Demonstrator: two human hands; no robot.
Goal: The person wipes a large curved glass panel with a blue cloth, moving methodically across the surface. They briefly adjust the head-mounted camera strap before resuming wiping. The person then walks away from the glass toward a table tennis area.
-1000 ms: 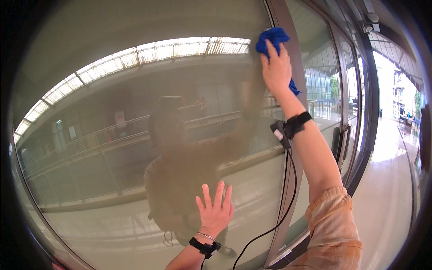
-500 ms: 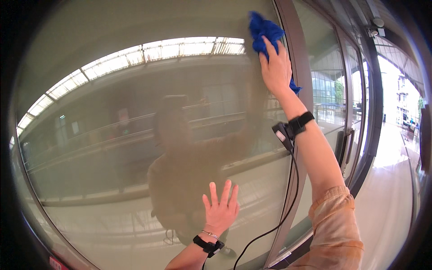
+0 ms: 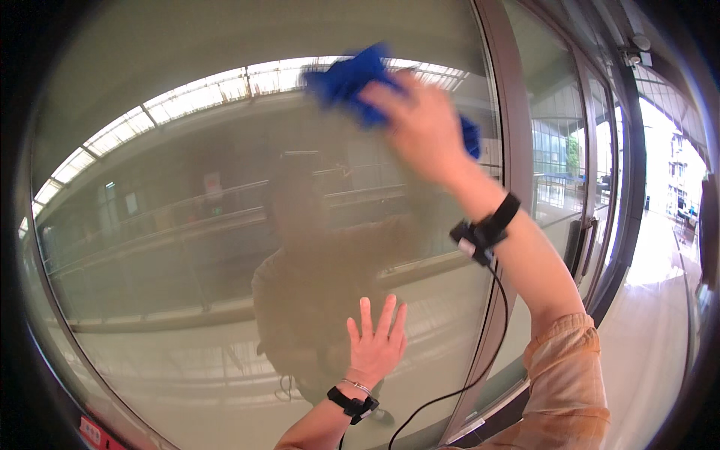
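Note:
A large, reflective glass pane point(image 3: 195, 285) fills most of the view. Against its upper part, my right hand point(image 3: 424, 127) presses a blue cloth point(image 3: 349, 81); hand and cloth are smeared by motion. Part of the cloth sticks out past the hand toward the frame on the right. Lower down, my left hand point(image 3: 377, 345) lies flat on the glass with its fingers spread, holding nothing. Both wrists wear black straps with small devices, and a black cable point(image 3: 501, 322) hangs from the right one.
A brown metal frame point(image 3: 517, 150) borders the pane on the right. Beyond it are a glass door with a dark handle point(image 3: 583, 241) and a bright walkway point(image 3: 637, 330). A red sign point(image 3: 97, 433) shows at the lower left. The pane reflects a person and a row of windows.
My right hand has swept the blue cloth left across the glass, away from the right frame, and slightly down. My left hand stays spread on the pane; the view has shifted slightly.

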